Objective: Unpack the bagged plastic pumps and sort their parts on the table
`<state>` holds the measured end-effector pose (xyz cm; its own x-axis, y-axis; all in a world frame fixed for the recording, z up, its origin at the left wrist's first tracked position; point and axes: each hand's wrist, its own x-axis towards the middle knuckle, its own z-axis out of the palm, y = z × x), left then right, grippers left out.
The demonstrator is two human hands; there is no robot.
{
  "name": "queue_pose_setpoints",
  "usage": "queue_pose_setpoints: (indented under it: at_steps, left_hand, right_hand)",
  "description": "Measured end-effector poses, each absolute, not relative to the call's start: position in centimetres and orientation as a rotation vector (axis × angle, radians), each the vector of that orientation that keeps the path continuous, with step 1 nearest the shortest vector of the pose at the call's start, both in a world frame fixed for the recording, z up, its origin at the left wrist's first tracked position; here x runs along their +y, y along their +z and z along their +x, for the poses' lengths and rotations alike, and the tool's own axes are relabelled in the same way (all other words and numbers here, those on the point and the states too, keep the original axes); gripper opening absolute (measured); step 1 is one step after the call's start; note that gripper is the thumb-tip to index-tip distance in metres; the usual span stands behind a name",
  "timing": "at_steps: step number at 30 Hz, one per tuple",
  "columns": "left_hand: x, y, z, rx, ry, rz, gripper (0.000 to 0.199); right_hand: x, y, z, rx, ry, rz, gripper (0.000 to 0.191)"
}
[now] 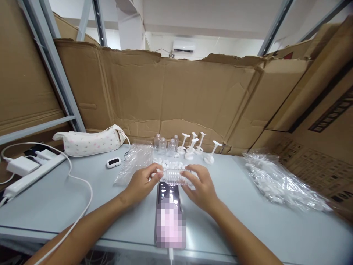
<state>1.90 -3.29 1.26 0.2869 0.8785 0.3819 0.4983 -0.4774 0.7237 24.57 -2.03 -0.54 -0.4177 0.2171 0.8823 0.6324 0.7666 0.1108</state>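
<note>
Your bottle [173, 176] is at the far end of the phone [168, 191], just past its top edge, and lies on its side between your hands. Its long axis runs left to right, roughly square across the phone's length, so one end points towards each hand. Your left hand [141, 183], on the phone's left, has thumb and forefinger closed in a pinch at the left end, which seems to be the narrower one. Your right hand [202, 188], on the phone's right, has its fingers curled around the right end and reaching along the ridged side, so it covers more of the bottle. Neither hand is clearly nearer: both are at it, from opposite ends. Whether the bottle touches the table [237, 224] beneath can't be told, and the right fingers hide part of its far end.

Just beyond it, on the side away from the phone, lie the small white bits [169, 163]. Farther out in line with the phone, the spare bottles [162, 146] stand upright, with the white stems [191, 149] beside them on the right. A clear bag [134, 163] lies to the left of the phone's far end.
</note>
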Motion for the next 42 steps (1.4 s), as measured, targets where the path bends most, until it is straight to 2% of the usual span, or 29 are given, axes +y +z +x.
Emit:
queue_pose_setpoints:
  at_steps: [3, 8, 20, 26, 30, 32, 37, 42]
  left_hand:
    - [-3.3, 1.1, 1.8, 1.122, 1.199, 2.246, 0.026]
    - [-2.8, 0.5, 1.6, 1.097, 1.311, 2.438, 0.016]
    - [-2.1, 1.2, 1.6, 1.19, 1.415, 2.89, 0.024]
    - [-1.7, 1.2, 2.0, 1.372, 1.192, 3.018, 0.038]
    - [-1.4, 1.7, 2.2, 1.48, 0.999, 2.789, 0.049]
    - [-1.1, 1.9, 2.2, 1.546, 0.935, 2.638, 0.048]
    - [0.4, 1.6, 2.7, 1.645, 0.924, 2.626, 0.024]
    - [2.0, 0.4, 3.2, 1.613, 0.777, 2.678, 0.027]
  right_hand:
    - [-1.9, -0.7, 24.5, -2.011, -0.414, -0.726, 0.032]
    - [-2.0, -0.6, 24.5, -2.04, -0.265, -0.801, 0.039]
    - [-1.8, -1.0, 24.5, -2.037, -0.314, -0.844, 0.041]
    - [-1.5, -1.0, 24.5, -2.034, -0.373, -0.874, 0.039]
    - [-0.9, -1.2, 24.9, -1.995, -0.479, -0.868, 0.031]
    - [-0.6, -1.3, 25.3, -1.94, -0.502, -0.909, 0.028]
    - [0.2, -1.2, 26.1, -1.812, -0.321, -1.081, 0.032]
    - [0.3, -1.2, 26.0, -1.83, -0.199, -1.106, 0.033]
